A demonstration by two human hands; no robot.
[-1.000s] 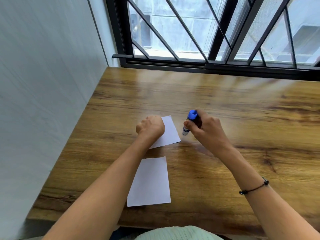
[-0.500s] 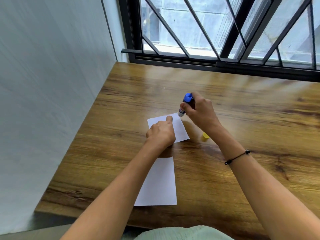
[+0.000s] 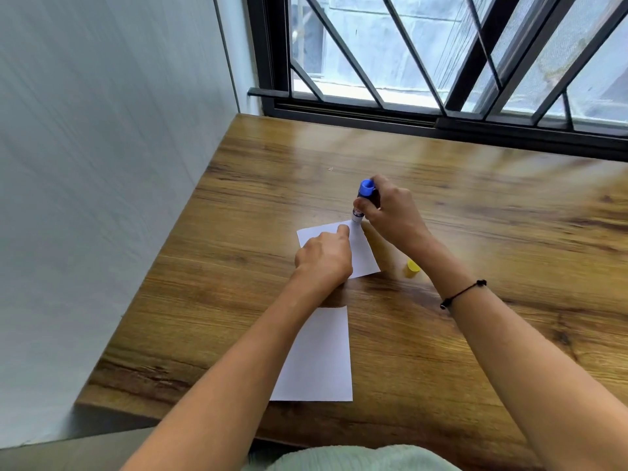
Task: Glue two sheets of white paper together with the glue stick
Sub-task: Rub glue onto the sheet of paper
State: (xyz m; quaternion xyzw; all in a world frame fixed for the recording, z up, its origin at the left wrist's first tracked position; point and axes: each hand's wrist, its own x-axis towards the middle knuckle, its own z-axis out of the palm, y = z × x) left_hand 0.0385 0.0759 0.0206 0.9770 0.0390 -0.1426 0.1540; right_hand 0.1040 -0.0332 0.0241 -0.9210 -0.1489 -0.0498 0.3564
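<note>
Two white sheets lie on the wooden table. The far sheet (image 3: 363,253) is pinned down by my left hand (image 3: 324,260), its index finger stretched toward the sheet's far right corner. My right hand (image 3: 390,215) grips the glue stick (image 3: 363,200), blue end up, nearly upright, its white tip touching that same far corner just beside my left fingertip. The near sheet (image 3: 319,362) lies closer to me, partly under my left forearm. The yellow cap (image 3: 412,268) rests on the table right of the far sheet, beside my right wrist.
The wooden table (image 3: 475,232) meets a white wall (image 3: 102,198) on the left and a black-framed barred window (image 3: 441,62) at the back. Its near edge runs just past the near sheet. A black cord bracelet circles my right wrist.
My right hand brought the glue stick from right of the sheet to its far corner and holds its tip there. My left hand opened from a fist to point its index finger.
</note>
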